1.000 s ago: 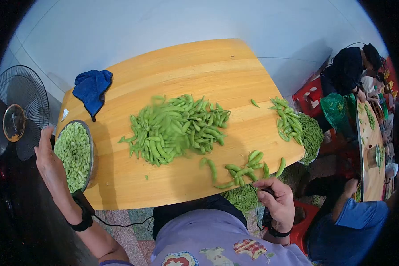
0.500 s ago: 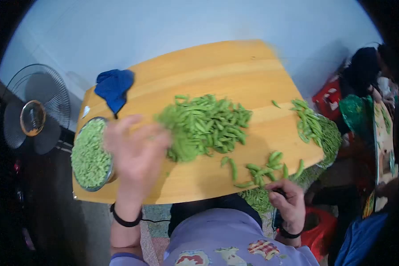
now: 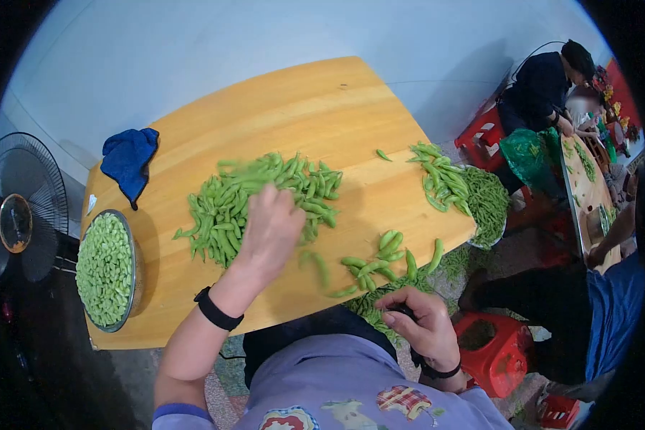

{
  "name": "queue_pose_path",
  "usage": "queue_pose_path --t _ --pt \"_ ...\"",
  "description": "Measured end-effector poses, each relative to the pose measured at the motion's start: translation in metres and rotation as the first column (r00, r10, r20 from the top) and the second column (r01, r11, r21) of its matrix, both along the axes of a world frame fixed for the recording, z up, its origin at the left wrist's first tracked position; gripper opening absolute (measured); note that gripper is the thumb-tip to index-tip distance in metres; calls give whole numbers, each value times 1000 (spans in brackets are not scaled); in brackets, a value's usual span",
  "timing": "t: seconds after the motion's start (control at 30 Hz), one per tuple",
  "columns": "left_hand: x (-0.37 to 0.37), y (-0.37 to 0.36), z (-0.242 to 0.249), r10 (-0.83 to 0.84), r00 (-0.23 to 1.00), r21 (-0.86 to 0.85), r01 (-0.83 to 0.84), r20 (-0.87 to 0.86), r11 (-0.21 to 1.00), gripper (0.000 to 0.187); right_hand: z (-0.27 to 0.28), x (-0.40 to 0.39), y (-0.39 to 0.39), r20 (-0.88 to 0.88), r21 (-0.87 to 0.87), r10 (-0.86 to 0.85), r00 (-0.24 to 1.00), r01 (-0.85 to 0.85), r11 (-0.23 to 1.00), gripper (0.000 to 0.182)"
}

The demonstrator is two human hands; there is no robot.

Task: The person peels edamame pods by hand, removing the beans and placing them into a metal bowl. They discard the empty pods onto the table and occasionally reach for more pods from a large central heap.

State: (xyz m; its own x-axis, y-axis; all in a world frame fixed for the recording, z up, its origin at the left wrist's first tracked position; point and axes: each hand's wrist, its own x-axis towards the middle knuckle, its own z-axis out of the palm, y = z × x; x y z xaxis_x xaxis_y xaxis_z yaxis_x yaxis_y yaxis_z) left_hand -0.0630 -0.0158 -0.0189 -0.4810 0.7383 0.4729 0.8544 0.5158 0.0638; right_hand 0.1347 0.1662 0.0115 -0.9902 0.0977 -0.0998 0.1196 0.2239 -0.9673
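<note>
1. From my remote view, the pods (image 3: 222, 208) lie in a broad heap on the middle of the table (image 3: 287, 93). A few loose pods (image 3: 369, 266) sit by the near edge, and more pods (image 3: 444, 179) lie along the right edge.
2. I see my left hand (image 3: 271, 226) over the near side of the heap, its fingers bent inward. I cannot tell whether they grip a pod, since the back of the hand hides the tips.
3. My right hand (image 3: 430, 326) is at the near edge, just beside the loose pods, with thumb and forefinger closed on a small dark thing (image 3: 401, 310). I can't make out what it is.
4. The bowl (image 3: 134, 269) stands at the left edge, toward the near left corner, filled with shelled beans (image 3: 106, 265). Beyond it, the cloth (image 3: 127, 163) lies by the far part of that edge.
5. I judge each pod to be light, slightly springy and firm where the beans swell, with a skin that could slip if damp. I'd take one by its plump middle, between thumb and fingertip, or by an end to turn it.
6. The shelled beans look smooth and easily bruised, so I'd use only light pressure. The full bowl should be heavy; I'd hold it by opposite sides of the rim, keeping it level.
</note>
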Motion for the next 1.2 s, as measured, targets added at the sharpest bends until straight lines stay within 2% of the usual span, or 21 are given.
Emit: queue_pose_path --t 0.07,0.1,0.13,0.17,0.2,0.23,0.27,0.3,0.33,0.47,0.53,0.57,0.67,0.7,0.77,0.8,0.87,1.0,1.1,1.17,1.2 --pt "-3 -3 -6 34 996 54 -38 78 998 9 -1 -7 1 -43 -3 8 999 -8 1000 16" --pt "-2 -4 3 -56 992 175 36 111 984 11 0 -12 2 -48 -13 12 999 -13 1000 16" --pt "1 -4 12 -63 991 179 42 116 983 11 1 -16 2 -52 -23 14 999 -15 1000 16" --pt "5 -4 20 -139 723 365 -165 677 916 9 -6 -21 1 -110 -93 -21 994 11 996 15" --pt "8 -4 25 -319 177 364 -433 931 825 7 -6 -27 0 -105 -88 -31 994 22 996 15" --pt "11 -4 28 -465 62 442 -439 883 782 7 -5 -34 0 -121 -109 -14 993 0 994 15" --pt "16 -2 29 -472 52 446 -434 880 783 7 -4 -41 -1 -137 -128 4 991 -22 992 16" --pt "22 0 29 -584 -52 485 -498 810 719 7 -11 -47 -1 -255 -32 46 966 -56 998 18" --pt "28 3 27 -683 -146 505 -567 716 651 7 -13 -52 -4 -249 -27 39 968 -47 999 18" --pt "47 15 15 -738 -84 557 -601 669 573 9 -14 -62 -15 -275 -16 69 959 -76 997 23" --pt "54 22 15 -735 -43 571 -601 676 560 9 -15 -63 -18 -273 -106 62 960 -94 990 23" --pt "57 24 15 -728 6 585 -599 686 546 8 -16 -62 -18 -283 -78 59 957 -84 993 21" --pt "63 26 17 -705 40 581 -601 708 549 8 -12 -61 -16 -355 78 86 931 -62 995 17" --pt "64 27 18 -705 39 580 -601 708 549 8 -12 -60 -16 -354 78 86 931 -63 995 17" --pt "66 30 18 -691 134 630 -558 710 540 6 -13 -58 -16 -434 163 82 897 -12 987 15" --pt "68 30 18 -691 132 629 -559 710 540 6 -12 -57 -17 -433 163 82 898 -11 987 15" --pt "69 31 21 -589 346 680 -459 730 573 5 -9 -56 -18 -488 188 78 870 17 982 14" --pt "75 32 22 -577 381 691 -423 723 586 6 -12 -54 -16 -479 198 89 873 9 980 15" --pt "77 31 20 -620 344 706 -421 705 570 7 -12 -51 -16 -462 220 97 881 8 975 15" --pt "76 28 17 -712 257 737 -430 653 521 6 -15 -48 -15 -444 156 82 892 -13 988 14" --pt "76 26 15 -712 256 737 -429 654 523 6 -14 -47 -16 -443 156 81 893 -12 988 14"
